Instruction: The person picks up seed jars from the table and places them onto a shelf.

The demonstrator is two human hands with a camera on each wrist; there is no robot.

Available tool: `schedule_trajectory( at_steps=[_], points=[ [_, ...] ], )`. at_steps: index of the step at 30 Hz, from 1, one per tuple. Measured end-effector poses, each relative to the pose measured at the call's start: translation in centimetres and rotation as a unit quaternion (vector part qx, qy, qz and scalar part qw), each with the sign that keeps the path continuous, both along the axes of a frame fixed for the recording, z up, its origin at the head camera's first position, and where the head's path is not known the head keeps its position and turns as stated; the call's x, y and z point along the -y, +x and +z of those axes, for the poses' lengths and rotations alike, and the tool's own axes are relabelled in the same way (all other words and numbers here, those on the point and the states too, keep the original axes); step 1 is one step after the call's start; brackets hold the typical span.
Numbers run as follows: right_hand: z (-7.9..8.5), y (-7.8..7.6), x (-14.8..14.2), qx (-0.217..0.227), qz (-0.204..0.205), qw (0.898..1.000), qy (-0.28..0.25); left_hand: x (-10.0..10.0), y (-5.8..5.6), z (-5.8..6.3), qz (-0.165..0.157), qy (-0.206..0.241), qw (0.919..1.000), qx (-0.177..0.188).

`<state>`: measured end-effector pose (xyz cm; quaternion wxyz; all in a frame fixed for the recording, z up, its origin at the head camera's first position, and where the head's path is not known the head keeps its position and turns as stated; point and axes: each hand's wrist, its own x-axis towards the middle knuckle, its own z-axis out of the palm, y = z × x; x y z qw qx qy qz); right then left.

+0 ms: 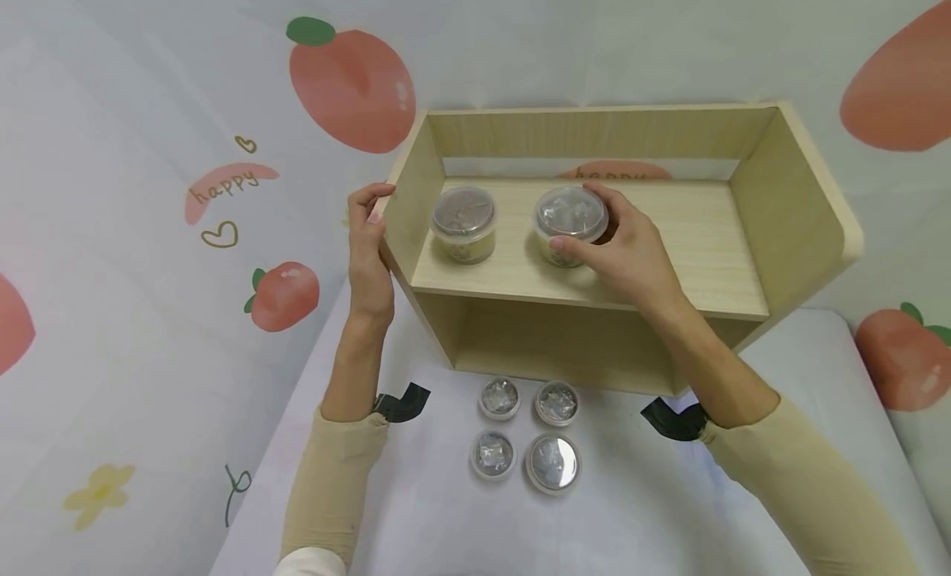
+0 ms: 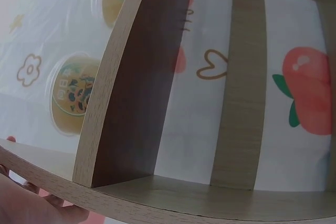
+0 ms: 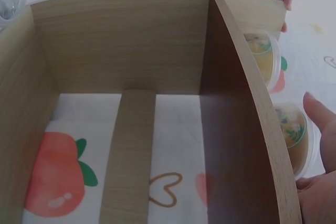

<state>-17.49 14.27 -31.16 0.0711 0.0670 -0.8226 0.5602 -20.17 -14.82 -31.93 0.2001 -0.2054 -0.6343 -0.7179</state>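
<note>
My left hand (image 1: 371, 262) grips the front edge of the left side panel of a pale wooden two-tier shelf (image 1: 594, 302). My right hand (image 1: 631, 246) holds a clear-lidded plastic tub (image 1: 570, 213) round its side, thumb at the front, on the upper board. To its left stands a second such tub (image 1: 464, 217), upright and apart from it, near the left panel. Both have yellowish sides with a printed pattern, seen on the tub (image 3: 293, 135) by my right hand (image 3: 320, 166) in the right wrist view. My left hand (image 2: 37, 203) shows at the lower left of the left wrist view.
Several smaller round lidded tubs (image 1: 500, 398) sit on the white tabletop (image 1: 631, 493) in front of the shelf. The shelf's right side panel (image 1: 795, 205) rises right of my right hand. Behind hangs a white cloth (image 1: 149, 312) printed with fruit.
</note>
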Motion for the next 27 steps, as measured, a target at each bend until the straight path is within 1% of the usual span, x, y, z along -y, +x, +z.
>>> schedule_trajectory(
  at_steps=[3, 7, 11, 14, 18, 21, 23, 27],
  points=[
    [-0.1, -0.2, -0.1, -0.008, 0.001, 1.0, 0.017, 0.0, -0.1, 0.0, 0.003, -0.001, 1.0, -0.003],
    [-0.3, -0.4, -0.2, -0.011, -0.001, 0.999, 0.036, -0.1, -0.1, 0.0, 0.001, 0.001, 1.0, 0.002],
    [-0.6, -0.3, -0.3, -0.001, -0.003, 0.999, 0.052, 0.0, -0.1, -0.2, -0.003, 0.004, 0.9999, 0.01],
    [-0.7, -0.2, -0.3, 0.003, 0.003, 1.0, 0.025, 0.0, 0.0, -0.3, 0.0, 0.001, 0.9999, 0.012],
    [-0.7, 0.1, -0.4, -0.013, 0.006, 0.999, -0.031, 0.0, 0.0, -0.3, 0.004, -0.003, 0.9999, 0.01],
    [-0.7, 0.7, -0.6, -0.029, 0.001, 0.998, -0.052, 0.1, 0.0, -0.3, 0.005, -0.004, 0.9999, 0.008],
    [-0.7, 1.3, -0.8, -0.039, -0.003, 0.997, -0.06, 0.1, 0.0, -0.4, 0.005, -0.006, 0.9999, 0.007],
    [-0.9, 2.5, -1.3, -0.065, -0.01, 0.997, -0.05, 0.1, 0.1, -0.4, 0.002, -0.006, 0.9999, 0.009]
  ],
)
